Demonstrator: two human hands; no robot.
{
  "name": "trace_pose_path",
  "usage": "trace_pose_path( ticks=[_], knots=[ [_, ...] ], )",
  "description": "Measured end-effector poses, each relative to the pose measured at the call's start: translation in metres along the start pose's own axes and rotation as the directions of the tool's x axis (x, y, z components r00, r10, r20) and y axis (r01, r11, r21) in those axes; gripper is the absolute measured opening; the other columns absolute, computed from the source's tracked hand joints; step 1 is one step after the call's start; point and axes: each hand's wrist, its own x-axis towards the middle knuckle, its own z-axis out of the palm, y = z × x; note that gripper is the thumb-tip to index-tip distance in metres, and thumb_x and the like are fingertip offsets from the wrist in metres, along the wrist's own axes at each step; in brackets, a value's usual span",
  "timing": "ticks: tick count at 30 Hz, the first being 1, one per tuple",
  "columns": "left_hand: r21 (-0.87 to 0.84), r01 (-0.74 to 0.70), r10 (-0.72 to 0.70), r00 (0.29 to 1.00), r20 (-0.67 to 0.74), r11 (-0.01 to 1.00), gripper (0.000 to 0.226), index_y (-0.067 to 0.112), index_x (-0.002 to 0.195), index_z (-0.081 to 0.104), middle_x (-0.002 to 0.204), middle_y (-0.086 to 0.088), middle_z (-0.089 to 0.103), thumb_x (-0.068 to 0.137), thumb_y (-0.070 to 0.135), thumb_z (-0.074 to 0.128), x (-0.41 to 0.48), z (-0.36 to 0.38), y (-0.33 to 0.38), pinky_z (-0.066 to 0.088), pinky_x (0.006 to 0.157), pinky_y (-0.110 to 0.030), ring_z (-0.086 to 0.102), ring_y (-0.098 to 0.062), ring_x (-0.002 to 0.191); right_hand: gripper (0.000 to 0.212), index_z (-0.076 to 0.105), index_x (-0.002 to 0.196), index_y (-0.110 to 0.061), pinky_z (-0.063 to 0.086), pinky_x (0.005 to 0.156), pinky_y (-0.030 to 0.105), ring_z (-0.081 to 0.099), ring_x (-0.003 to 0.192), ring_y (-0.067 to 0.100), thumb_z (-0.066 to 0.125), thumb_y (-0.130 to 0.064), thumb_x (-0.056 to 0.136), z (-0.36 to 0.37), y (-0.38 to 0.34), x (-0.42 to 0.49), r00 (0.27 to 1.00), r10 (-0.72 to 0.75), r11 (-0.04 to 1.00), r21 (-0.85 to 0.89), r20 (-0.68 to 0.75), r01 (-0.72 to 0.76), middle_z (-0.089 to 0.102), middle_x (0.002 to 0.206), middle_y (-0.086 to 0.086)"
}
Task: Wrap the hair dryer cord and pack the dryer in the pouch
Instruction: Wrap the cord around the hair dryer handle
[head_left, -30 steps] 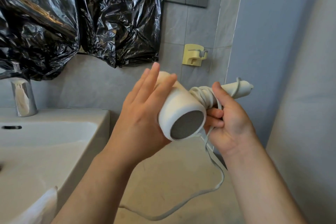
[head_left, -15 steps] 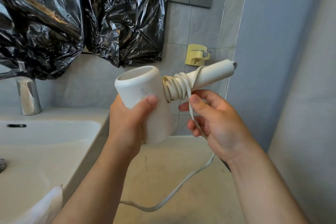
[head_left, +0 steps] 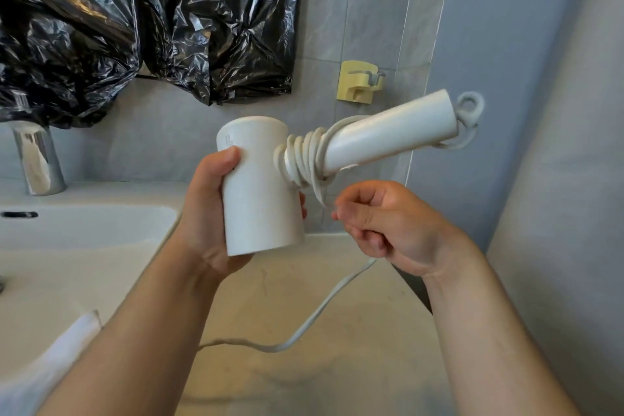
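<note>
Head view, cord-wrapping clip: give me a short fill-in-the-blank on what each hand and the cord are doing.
1. The left hand grips the dryer by its ____.
2. The cord is coiled around the dryer's ____, next to the barrel.
3. The loose cord runs down through the ____ hand.
4. The yellow hook is mounted on the ____.

Missing words: barrel; handle; right; wall
</note>
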Motion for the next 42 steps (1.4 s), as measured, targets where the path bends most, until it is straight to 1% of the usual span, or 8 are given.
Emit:
trace_pose_path(
  ticks=[6, 11, 14, 17, 25, 30, 38, 42],
  knots=[
    [0.042, 0.268, -0.269, 0.922, 0.278, 0.963, 0.059, 0.002, 0.122, 0.064, 0.106, -0.023, 0.071, 0.075, 0.038, 0.073, -0.003, -0.015, -0.004, 0.053, 0.087, -0.05, 0.07, -0.04, 0.095, 0.021, 0.069, 0.078, -0.019, 0.046, 0.047, 0.014, 0.059, 0.05, 0.002, 0.083, -0.016, 0.063, -0.032, -0.005, -0.002, 0.997, -0.013, 1.0, -0.017, 0.075, 0.014, 0.067, 0.06, -0.004],
    [0.205, 0.275, -0.33, 0.886, 0.326, 0.939, 0.056, 0.004, 0.116, 0.069, 0.104, -0.021, 0.073, 0.072, 0.038, 0.077, -0.005, -0.018, -0.002, 0.058, 0.079, -0.042, 0.072, -0.034, 0.094, 0.029, 0.063, 0.07, -0.019, 0.027, 0.034, 0.014, 0.04, 0.039, 0.009, 0.082, -0.004, 0.053, -0.042, -0.006, -0.02, 0.996, -0.08, 0.995, 0.059, 0.038, 0.078, 0.06, 0.059, 0.009],
    [0.576, 0.124, -0.19, 0.98, 0.056, 0.808, 0.071, 0.013, 0.095, 0.074, 0.083, -0.015, 0.074, 0.037, 0.051, 0.089, -0.008, -0.005, 0.005, 0.057, 0.057, -0.037, 0.071, -0.029, 0.072, 0.025, 0.057, 0.071, -0.014, 0.025, 0.035, 0.015, 0.037, 0.039, 0.008, 0.074, 0.006, 0.068, -0.037, -0.006, -0.016, 0.995, -0.052, 0.991, -0.129, -0.088, 0.04, 0.065, 0.057, 0.009],
    [0.763, 0.016, 0.012, 0.999, -0.031, 0.646, 0.058, 0.019, 0.093, 0.069, 0.078, -0.001, 0.073, 0.042, 0.046, 0.077, -0.005, 0.004, 0.008, 0.053, 0.058, -0.031, 0.07, -0.018, 0.071, 0.021, 0.059, 0.072, -0.013, 0.032, 0.041, 0.019, 0.043, 0.041, 0.007, 0.075, 0.001, 0.075, -0.031, -0.009, -0.012, 0.961, -0.095, 0.915, -0.403, -0.261, -0.019, 0.066, 0.057, 0.004],
    [0.966, -0.079, 0.386, 0.922, -0.023, 0.245, 0.058, 0.033, 0.092, 0.063, 0.085, 0.014, 0.068, 0.042, 0.061, 0.068, -0.003, 0.015, 0.015, 0.044, 0.063, -0.01, 0.062, 0.007, 0.078, 0.006, 0.066, 0.087, -0.025, 0.048, 0.06, 0.027, 0.058, 0.064, 0.004, 0.07, -0.027, 0.083, -0.009, -0.021, -0.008, 0.896, -0.214, 0.723, -0.68, -0.389, -0.122, 0.067, 0.083, -0.008],
    [0.953, -0.136, 0.544, 0.839, -0.034, 0.27, 0.072, 0.023, 0.107, 0.064, 0.097, 0.011, 0.07, 0.047, 0.061, 0.07, -0.002, 0.019, 0.008, 0.049, 0.071, -0.018, 0.064, -0.001, 0.089, 0.012, 0.067, 0.075, -0.022, 0.035, 0.048, 0.023, 0.048, 0.047, 0.005, 0.063, -0.022, 0.086, 0.006, -0.024, -0.001, 0.792, -0.297, 0.85, -0.526, -0.533, -0.035, 0.06, 0.054, -0.012],
    [0.889, -0.19, 0.626, 0.769, -0.128, 0.416, 0.055, 0.031, 0.096, 0.064, 0.088, 0.012, 0.068, 0.051, 0.06, 0.068, 0.0, 0.029, 0.003, 0.048, 0.067, -0.017, 0.06, 0.007, 0.075, 0.018, 0.068, 0.085, -0.011, 0.025, 0.034, 0.015, 0.037, 0.04, 0.006, 0.055, -0.001, 0.092, 0.02, -0.039, -0.008, 0.822, -0.191, 0.976, -0.017, -0.536, 0.215, 0.062, 0.069, 0.006],
    [0.765, -0.228, 0.603, 0.758, -0.249, 0.603, 0.04, 0.036, 0.086, 0.069, 0.078, 0.009, 0.07, 0.05, 0.052, 0.072, 0.001, 0.029, 0.003, 0.056, 0.07, -0.045, 0.063, -0.017, 0.076, 0.016, 0.065, 0.09, -0.012, 0.03, 0.035, 0.018, 0.041, 0.042, 0.008, 0.053, -0.001, 0.092, 0.023, -0.039, -0.01, 0.852, -0.205, 0.971, 0.011, -0.482, 0.24, 0.067, 0.068, 0.002]
  ],
)
